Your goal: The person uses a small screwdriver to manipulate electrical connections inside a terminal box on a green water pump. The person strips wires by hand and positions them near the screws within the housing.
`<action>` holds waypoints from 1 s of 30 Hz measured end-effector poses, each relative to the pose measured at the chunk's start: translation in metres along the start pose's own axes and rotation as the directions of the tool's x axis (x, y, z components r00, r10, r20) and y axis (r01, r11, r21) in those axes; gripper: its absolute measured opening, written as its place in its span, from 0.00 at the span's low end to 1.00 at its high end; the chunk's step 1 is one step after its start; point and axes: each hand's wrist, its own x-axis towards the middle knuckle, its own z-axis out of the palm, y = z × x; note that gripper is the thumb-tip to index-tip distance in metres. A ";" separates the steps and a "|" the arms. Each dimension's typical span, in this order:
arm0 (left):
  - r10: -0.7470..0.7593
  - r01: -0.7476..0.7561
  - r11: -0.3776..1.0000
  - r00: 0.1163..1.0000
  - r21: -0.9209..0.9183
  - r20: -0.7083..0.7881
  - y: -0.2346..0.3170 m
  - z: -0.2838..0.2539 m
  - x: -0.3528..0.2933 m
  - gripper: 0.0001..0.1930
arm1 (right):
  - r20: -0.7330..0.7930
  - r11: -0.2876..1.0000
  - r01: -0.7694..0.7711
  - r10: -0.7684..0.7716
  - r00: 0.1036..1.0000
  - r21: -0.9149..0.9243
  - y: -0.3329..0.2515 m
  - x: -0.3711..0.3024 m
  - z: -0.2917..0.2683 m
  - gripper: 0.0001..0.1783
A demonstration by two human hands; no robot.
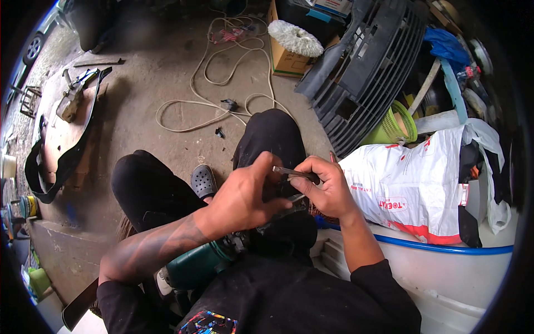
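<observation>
My right hand (325, 186) is closed in a pinch on a slim metal tool (292, 172), which has a flat greyish end and a darker part by the fingers. Its exact kind is unclear. Close to the tool's left end, my left hand (239, 195) is curled, thumb stretched forward; its fingertips are partly hidden, and what they grip does not show. Both hands are over my lap. A green power tool (201, 264) lies across my lap beneath the left forearm, its dark metal head (236, 243) near the left wrist.
A pale cord (208, 100) loops over the concrete floor ahead. To the right are a black car grille (370, 72), a green basket (397, 125) and a white sack (403, 183) by a blue-rimmed white tub (434, 278). A black curved strip (41, 183) lies left.
</observation>
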 end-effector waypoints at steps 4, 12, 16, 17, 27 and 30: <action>0.083 -0.089 0.944 0.996 0.319 0.031 0.002 0.002 0.002 0.27 | -0.007 0.991 -0.110 0.111 0.994 0.081 0.003 0.002 0.006 0.10; 0.162 -0.139 0.903 0.986 0.406 -0.022 -0.002 -0.005 0.003 0.10 | 0.042 0.979 -0.202 0.202 0.978 -0.006 -0.001 0.000 0.002 0.10; 0.142 -0.150 0.926 0.989 0.348 0.050 0.007 -0.023 0.004 0.07 | 0.149 0.985 -0.170 0.168 0.974 -0.002 -0.008 -0.007 -0.002 0.07; 0.131 -0.148 0.916 0.989 0.373 0.072 0.009 -0.024 0.005 0.07 | 0.129 0.999 0.012 -0.007 0.992 -0.043 -0.007 -0.006 -0.001 0.06; 0.060 -0.064 0.902 0.998 0.427 0.023 -0.011 -0.045 0.012 0.06 | 0.162 0.974 0.211 -0.195 0.967 -0.087 0.000 -0.005 -0.010 0.06; -0.311 0.252 0.919 0.936 0.304 0.167 -0.009 -0.059 0.016 0.06 | 0.151 0.994 0.100 -0.092 0.984 -0.047 0.003 -0.007 -0.009 0.06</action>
